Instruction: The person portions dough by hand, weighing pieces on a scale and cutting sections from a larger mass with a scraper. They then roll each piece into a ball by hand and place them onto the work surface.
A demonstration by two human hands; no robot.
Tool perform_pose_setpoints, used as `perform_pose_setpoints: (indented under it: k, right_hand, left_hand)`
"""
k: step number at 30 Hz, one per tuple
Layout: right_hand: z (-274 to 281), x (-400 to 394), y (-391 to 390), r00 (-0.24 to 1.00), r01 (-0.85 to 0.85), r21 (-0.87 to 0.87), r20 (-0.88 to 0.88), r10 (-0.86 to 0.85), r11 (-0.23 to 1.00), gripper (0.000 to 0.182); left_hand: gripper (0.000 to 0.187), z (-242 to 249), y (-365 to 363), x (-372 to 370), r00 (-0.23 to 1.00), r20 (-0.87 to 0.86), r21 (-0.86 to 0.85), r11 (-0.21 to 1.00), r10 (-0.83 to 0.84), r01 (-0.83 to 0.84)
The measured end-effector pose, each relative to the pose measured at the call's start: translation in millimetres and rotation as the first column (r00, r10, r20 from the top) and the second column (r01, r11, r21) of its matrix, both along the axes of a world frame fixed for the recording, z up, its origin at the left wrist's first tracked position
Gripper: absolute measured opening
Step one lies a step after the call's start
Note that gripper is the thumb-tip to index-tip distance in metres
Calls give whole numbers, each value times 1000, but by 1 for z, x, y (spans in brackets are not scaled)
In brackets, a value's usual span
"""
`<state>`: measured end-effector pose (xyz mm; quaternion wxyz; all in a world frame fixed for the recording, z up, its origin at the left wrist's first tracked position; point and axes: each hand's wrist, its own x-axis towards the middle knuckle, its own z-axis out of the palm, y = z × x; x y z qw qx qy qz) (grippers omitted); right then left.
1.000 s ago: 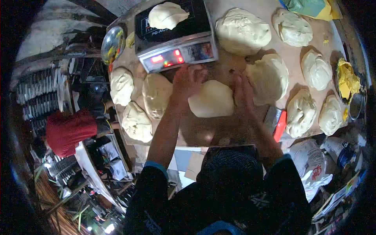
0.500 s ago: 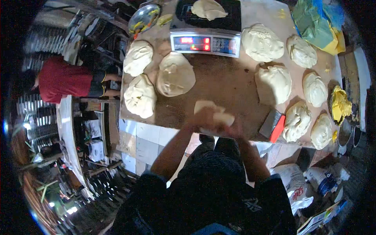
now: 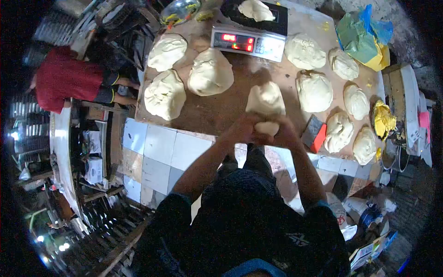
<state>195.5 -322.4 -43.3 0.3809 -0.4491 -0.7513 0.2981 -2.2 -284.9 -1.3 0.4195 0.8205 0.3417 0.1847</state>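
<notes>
Both my hands meet at the table's front edge, around one piece of pale dough (image 3: 266, 100). Part of that dough lies on the table beyond my fingers, and a small bulge shows between my hands. My left hand (image 3: 247, 128) is wrapped on the dough's left side. On its right side, my right hand (image 3: 287, 131) has its fingers bent round it. A scraper with a red handle (image 3: 318, 142) lies to the right of my right hand. Large dough lumps rest on both sides, one (image 3: 210, 72) to the left and one (image 3: 314, 91) to the right.
At the table's (image 3: 194, 117) back stands a digital scale (image 3: 249, 42) with dough on top. A metal bowl (image 3: 181, 10) sits back left, plastic bags (image 3: 362, 39) back right, and yellow stuff (image 3: 384, 121) at the right edge. A person in red (image 3: 69, 81) is far left.
The view has shifted and turned slightly. The dough between my hands now stretches farther onto the table, and my hands have come closer together around its near end.
</notes>
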Motion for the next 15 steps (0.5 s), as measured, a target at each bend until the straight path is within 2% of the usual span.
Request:
perform_pose_setpoints:
  k: [1,2,3,4,5,6,7,8,9,10,11,12,13,14,15]
  right_hand:
    - [-12,-1,-15,984,5,-219,177,35,976,46]
    - [-27,-1,-36,994,49,-386,106,-9,921,49]
    - [-67,11,-60,927,35,-322,365,90,946,56]
    - [-64,21,-60,914,-56,-453,336,229,890,60]
    - [-57,30,-53,891,-144,-569,282,357,810,63]
    - [-43,39,-34,934,-112,-601,207,289,791,64]
    - [-38,51,-6,967,-85,-632,135,218,770,65]
    - [-78,63,22,999,10,-565,-23,-28,825,63]
    - [-74,66,65,960,203,-410,263,-98,889,61]
    - [-60,62,105,836,348,-214,512,-198,913,59]
    - [-48,61,135,777,455,-155,550,-306,877,55]
    - [-40,63,153,703,552,-89,585,-405,829,51]
    - [-39,67,160,707,557,-107,581,-403,823,51]
    - [-37,72,167,749,628,-263,459,-478,732,46]
    - [-36,76,172,758,652,-422,340,-557,630,42]
  left_hand:
    - [55,-39,-15,3,996,-72,-72,996,-50,45]
    - [54,-74,-30,10,984,-140,-144,986,-107,87]
    - [54,-93,-43,19,895,-375,-137,970,-240,203]
    - [58,-107,-54,7,959,-102,-2,964,-263,264]
    - [58,-102,-42,2,955,-114,-11,961,-275,275]
    - [57,-92,-30,-1,996,-11,-177,980,-90,87]
    - [57,-86,-18,-2,991,54,-348,933,119,-93]
    - [61,-127,9,-5,945,-203,274,942,256,-196]
    - [66,-171,45,-4,819,-311,790,610,482,-59]
    - [51,-90,98,35,951,-197,451,883,240,-130]
    - [51,-102,139,46,950,-222,436,894,220,-105]
    - [43,-120,176,52,828,-484,423,904,284,-62]
    - [35,-130,198,57,635,-698,408,913,331,-28]
    - [35,-119,211,66,630,-705,401,916,326,-24]
    - [35,-92,222,78,780,-580,268,959,235,-89]
